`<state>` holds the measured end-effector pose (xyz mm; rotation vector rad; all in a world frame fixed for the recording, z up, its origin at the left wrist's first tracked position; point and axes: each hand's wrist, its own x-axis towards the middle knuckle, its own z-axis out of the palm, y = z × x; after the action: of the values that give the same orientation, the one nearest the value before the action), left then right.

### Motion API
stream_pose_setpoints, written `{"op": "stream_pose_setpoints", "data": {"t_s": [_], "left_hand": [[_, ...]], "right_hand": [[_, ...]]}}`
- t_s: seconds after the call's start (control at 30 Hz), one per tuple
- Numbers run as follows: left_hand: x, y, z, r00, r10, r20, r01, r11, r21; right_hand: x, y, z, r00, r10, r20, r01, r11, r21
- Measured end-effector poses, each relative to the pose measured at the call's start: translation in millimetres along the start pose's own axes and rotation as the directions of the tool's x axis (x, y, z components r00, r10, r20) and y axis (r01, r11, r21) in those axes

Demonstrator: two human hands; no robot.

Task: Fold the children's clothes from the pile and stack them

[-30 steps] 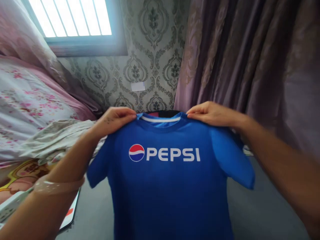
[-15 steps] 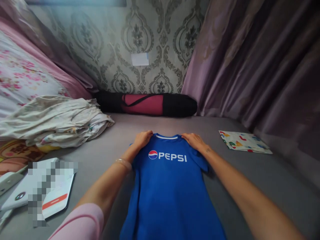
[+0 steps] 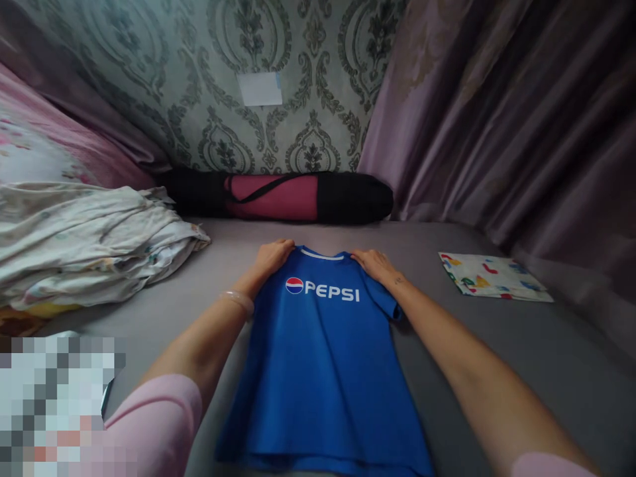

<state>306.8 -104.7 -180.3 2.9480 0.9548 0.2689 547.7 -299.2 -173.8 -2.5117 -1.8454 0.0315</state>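
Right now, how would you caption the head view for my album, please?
Left hand and right hand hold a blue PEPSI T-shirt by its shoulders over a grey surface.

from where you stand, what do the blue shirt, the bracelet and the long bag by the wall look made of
Blue shirt: soft knit fabric, perhaps polyester or cotton, smooth with gentle folds.
Bracelet: pale and glossy, seemingly stiff; stone, glass or plastic, I can't tell which.
Long bag: probably woven cloth, since its black ends look matte; the pink middle's material is unclear.
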Motion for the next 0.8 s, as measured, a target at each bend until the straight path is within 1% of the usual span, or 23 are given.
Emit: {"op": "stream_pose_setpoints", "data": {"t_s": [0.1, 0.2, 0.27, 0.33, 0.37, 0.43, 0.47, 0.5, 0.53, 0.6, 0.63, 0.7, 0.8], "left_hand": [[11, -3, 1.5, 1.000, -0.002, -0.007, 0.002, 1.000, 0.008], [18, -4, 8.3, 1.000, -0.025, 0.002, 0.025, 1.000, -0.005], [21, -3, 13.2, 0.998, -0.048, 0.028, 0.049, 0.998, -0.025], [21, 0, 16.1, 0.993, -0.105, 0.048, 0.107, 0.994, -0.033], [21, 2, 16.5, 0.989, -0.145, 0.039, 0.145, 0.989, -0.022], [18, 7, 15.6, 0.981, -0.191, -0.032, 0.191, 0.981, 0.015], [16, 11, 15.1, 0.982, -0.174, -0.070, 0.176, 0.984, 0.030], [13, 14, 14.9, 0.988, -0.127, -0.089, 0.131, 0.991, 0.038], [10, 18, 15.5, 0.995, -0.063, -0.084, 0.066, 0.997, 0.033], [2, 26, 19.8, 0.998, 0.053, -0.028, -0.053, 0.999, -0.005], [-2, 29, 23.2, 0.996, 0.084, 0.012, -0.084, 0.996, -0.029], [-8, 35, 31.2, 0.993, 0.080, 0.082, -0.075, 0.995, -0.066], [-13, 40, 40.2, 0.987, 0.030, 0.159, -0.015, 0.996, -0.092]], "right_hand": [[10, 3, -3, 1.000, 0.017, 0.006, -0.017, 1.000, -0.013], [19, 5, -3, 0.999, 0.032, 0.017, -0.032, 0.999, -0.011], [23, 5, -2, 0.998, 0.053, 0.030, -0.054, 0.998, 0.013], [26, 3, -1, 0.990, 0.130, 0.054, -0.133, 0.990, 0.046], [26, 1, -1, 0.981, 0.184, 0.064, -0.188, 0.981, 0.055], [24, -6, -1, 0.968, 0.249, 0.042, -0.251, 0.967, 0.049], [22, -11, -1, 0.971, 0.240, 0.017, -0.240, 0.970, 0.037], [19, -18, -1, 0.979, 0.205, -0.002, -0.205, 0.978, 0.026], [15, -26, 1, 0.987, 0.159, -0.011, -0.158, 0.987, 0.021], [6, -43, 6, 0.996, 0.086, 0.028, -0.087, 0.995, 0.043], [2, -51, 11, 0.995, 0.073, 0.064, -0.077, 0.995, 0.064], [-5, -64, 21, 0.990, 0.083, 0.111, -0.094, 0.990, 0.101], [-9, -74, 34, 0.989, 0.101, 0.110, -0.116, 0.983, 0.144]]}}
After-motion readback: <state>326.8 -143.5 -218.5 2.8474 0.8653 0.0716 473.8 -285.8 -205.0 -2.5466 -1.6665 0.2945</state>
